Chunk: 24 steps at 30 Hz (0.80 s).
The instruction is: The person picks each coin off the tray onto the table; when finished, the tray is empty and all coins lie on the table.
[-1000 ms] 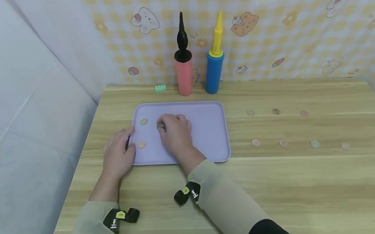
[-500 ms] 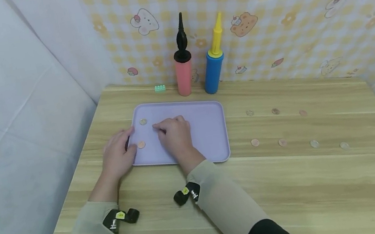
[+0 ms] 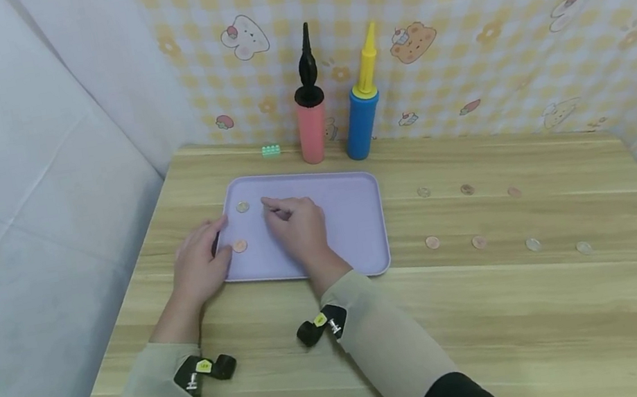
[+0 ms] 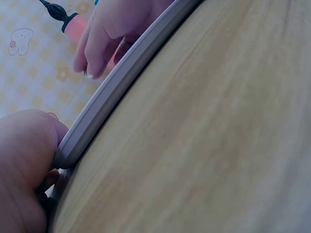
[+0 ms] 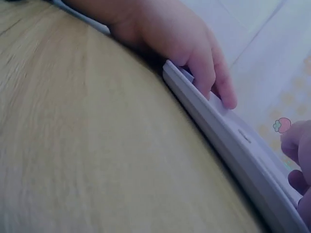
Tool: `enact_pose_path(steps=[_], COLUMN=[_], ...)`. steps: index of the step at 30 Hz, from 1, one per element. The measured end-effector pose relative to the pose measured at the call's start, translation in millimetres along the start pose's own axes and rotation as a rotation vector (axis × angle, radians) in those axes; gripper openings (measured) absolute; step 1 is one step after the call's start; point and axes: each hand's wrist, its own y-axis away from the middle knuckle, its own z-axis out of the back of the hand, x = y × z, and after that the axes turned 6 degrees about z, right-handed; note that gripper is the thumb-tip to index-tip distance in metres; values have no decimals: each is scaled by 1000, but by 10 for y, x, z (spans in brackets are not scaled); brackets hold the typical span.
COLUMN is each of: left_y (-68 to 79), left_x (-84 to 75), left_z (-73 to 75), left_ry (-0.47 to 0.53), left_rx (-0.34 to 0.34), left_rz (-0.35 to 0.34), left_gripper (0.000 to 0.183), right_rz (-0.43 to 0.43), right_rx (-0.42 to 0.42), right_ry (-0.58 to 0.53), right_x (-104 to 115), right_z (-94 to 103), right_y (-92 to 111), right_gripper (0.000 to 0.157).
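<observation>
A lilac tray (image 3: 354,220) lies on the wooden table. My left hand (image 3: 199,260) holds its left edge, thumb and forefinger over the rim. The left wrist view shows that hand (image 4: 24,160) at the tray's corner. Over the middle of the tray is my right hand (image 3: 300,226), forefinger stretched forward and other fingers curled. In the left wrist view, a small shiny edge of a coin (image 4: 88,75) shows at its fingertips; the palm is hidden. On the tray's left part lie a silvery coin (image 3: 242,207) and a copper coin (image 3: 240,246).
Several coins are spread in two rows on the table's right side, among them a copper coin (image 3: 432,243) and a silvery coin (image 3: 533,245). Behind the tray stand a pink pump (image 3: 312,133) and a blue pump (image 3: 362,124), with a green toy brick (image 3: 271,151) beside them.
A second ago, greyish coins showed between my right thumb and forefinger; they are now out of the head view. The forefinger has stretched forward. My left hand has stayed at the rim.
</observation>
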Motion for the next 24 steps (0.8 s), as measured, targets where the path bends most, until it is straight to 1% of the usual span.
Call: enact_pose_path(steps=[5, 7, 9, 13, 16, 20, 24], left_y=[5, 4, 4, 4, 4, 2, -2], left_x=[3, 11, 15, 20, 19, 13, 14], left_z=[1, -4, -6, -8, -5, -4, -10], left_ry=[3, 3, 2, -3, -3, -2, -3], left_rx=[4, 1, -2, -6, -5, -3, 0], left_rz=[0, -3, -5, -5, -5, -9, -15], left_gripper=[58, 58, 58, 58, 58, 58, 58], right_rz=[-98, -130, -149, -162, -162, -162, -172], right_rx=[-75, -108, -128, -125, -116, -106, -72], right_ry=[-273, -359, -405, -419, -411, -384, -353], right_x=[-7, -12, -12, -2, 3, -3, -17], right_z=[10, 12, 17, 29, 33, 24, 16], right_y=[-9, -9, -7, -3, -4, -9, -9], right_gripper=[26, 29, 31, 33, 35, 37, 39])
